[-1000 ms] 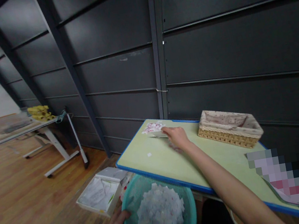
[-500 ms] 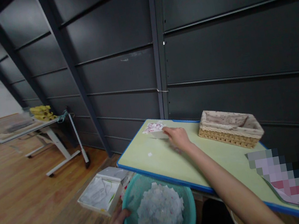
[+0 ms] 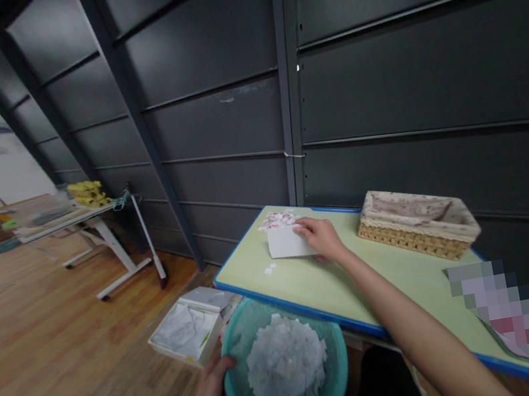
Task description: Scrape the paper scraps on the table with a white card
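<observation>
My left hand (image 3: 214, 387) grips the left rim of a teal plastic basket (image 3: 341, 371), which is held just below the table's front edge. Inside it lies a heap of white paper scraps (image 3: 287, 363). Over the pale yellow table my right hand (image 3: 320, 237) pinches a white card (image 3: 288, 242) that stands on its long edge. Behind the card, near the far left corner, is a small pile of white and reddish paper scraps (image 3: 277, 219). A few loose white scraps (image 3: 269, 269) lie in front of the card.
The blue-edged table (image 3: 340, 286) stands against a dark panelled wall (image 3: 216, 125). A fabric-lined wicker basket (image 3: 414, 227) sits at its back right, with a partly blurred sheet (image 3: 519, 324) nearby. On the floor at left is an open white box (image 3: 186, 333); another table (image 3: 65, 221) stands beyond.
My right hand has turned the card so that its broad face shows, and it has come slightly nearer. More loose scraps lie in front of it. My left hand keeps hold of the teal basket.
</observation>
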The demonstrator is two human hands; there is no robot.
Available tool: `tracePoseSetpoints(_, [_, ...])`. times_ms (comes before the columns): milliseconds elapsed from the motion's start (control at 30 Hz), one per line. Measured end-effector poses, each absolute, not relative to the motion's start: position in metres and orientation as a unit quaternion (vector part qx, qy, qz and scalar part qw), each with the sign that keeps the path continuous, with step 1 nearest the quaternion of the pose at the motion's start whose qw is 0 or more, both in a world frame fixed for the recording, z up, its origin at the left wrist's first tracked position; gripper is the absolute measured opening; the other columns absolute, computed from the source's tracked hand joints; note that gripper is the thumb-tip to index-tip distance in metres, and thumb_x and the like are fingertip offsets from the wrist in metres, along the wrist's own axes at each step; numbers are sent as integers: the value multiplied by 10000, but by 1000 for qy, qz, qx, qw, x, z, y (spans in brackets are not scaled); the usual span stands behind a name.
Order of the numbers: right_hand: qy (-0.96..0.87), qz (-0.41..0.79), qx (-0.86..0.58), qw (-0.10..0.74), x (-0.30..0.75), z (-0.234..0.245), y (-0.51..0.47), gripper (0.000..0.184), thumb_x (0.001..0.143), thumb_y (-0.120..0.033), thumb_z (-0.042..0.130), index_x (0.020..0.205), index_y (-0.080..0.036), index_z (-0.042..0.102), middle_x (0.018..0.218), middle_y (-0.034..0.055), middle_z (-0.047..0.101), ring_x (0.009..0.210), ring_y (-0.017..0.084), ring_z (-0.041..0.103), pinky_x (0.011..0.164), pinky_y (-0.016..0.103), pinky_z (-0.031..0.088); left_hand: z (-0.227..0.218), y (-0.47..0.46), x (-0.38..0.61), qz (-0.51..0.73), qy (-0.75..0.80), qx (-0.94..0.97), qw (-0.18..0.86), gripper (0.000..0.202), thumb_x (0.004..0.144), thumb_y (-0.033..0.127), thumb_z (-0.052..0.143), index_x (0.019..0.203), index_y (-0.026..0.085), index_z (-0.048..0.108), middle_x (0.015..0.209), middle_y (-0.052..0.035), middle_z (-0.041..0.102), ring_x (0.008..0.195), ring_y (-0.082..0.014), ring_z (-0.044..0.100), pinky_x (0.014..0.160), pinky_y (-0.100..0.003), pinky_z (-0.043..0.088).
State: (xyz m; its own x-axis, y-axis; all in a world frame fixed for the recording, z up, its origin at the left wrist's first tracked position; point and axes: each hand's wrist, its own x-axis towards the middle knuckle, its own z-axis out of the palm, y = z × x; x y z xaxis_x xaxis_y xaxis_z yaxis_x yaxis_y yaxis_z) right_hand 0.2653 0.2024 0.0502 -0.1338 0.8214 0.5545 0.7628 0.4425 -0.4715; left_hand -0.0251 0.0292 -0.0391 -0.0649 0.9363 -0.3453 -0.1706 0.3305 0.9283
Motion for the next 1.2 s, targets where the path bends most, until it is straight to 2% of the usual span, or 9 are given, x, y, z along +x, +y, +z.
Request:
tracePoseSetpoints(133, [-711,66,-550,433,267,45,207,278,816,-298,481,945,-186,700,945,66,709,854,214,634,766,296,441,-45,34,-28,453,569,338,597,440,643,220,597,1076,165,652,927,-77,752,916,-280,660,804,-404,501])
tracePoseSetpoints(233, [-700,100,-562,429,267,41,210,265,776,-286,514,894,-164,717,883,82,715,807,219,635,745,295,441,-54,39,-31,432,590,330,597,479,618,234,586,1085,141,642,791,-64,758,737,-271,681,674,-380,513])
tracePoseSetpoints(300, [-695,124,-567,424,266,38,212,268,755,-286,530,885,-152,722,871,91,715,786,218,634,739,294,441,-57,41,-31,430,595,330,594,486,622,240,569,1093,137,633,763,-55,756,681,-258,676,620,-362,504])
tracePoseSetpoints(500, [-658,157,-586,446,263,30,216,276,722,-306,542,848,-146,727,849,91,714,756,210,622,713,291,440,-49,40,-28,456,583,321,591,457,599,189,553,1046,170,647,959,-37,750,936,-252,652,784,-337,487])
tracePoseSetpoints(733, [-638,181,-595,454,260,27,216,278,692,-308,541,809,-140,730,806,92,709,714,203,611,664,280,428,-47,39,-31,439,554,320,632,483,672,190,552,1152,136,578,939,-51,757,953,-245,657,864,-356,472])
tracePoseSetpoints(900, [-637,212,-595,442,260,22,218,271,667,-301,550,785,-138,730,761,88,705,686,204,606,624,274,423,-38,34,-26,457,534,323,634,445,708,180,542,1151,172,586,1035,-35,737,1034,-213,627,944,-320,425])
tracePoseSetpoints(1100, [-618,253,-583,463,258,14,222,292,653,-333,559,786,-129,721,748,78,695,672,195,595,563,253,400,-34,32,-25,440,550,333,626,446,701,195,537,1140,143,593,921,-58,761,922,-262,667,842,-378,479])
tracePoseSetpoints(1200, [-625,270,-568,462,257,14,221,299,646,-351,574,778,-123,715,714,72,684,645,181,580,538,243,383,-39,36,-30,440,551,325,630,461,682,192,546,1139,155,596,990,-46,748,989,-239,643,895,-343,454])
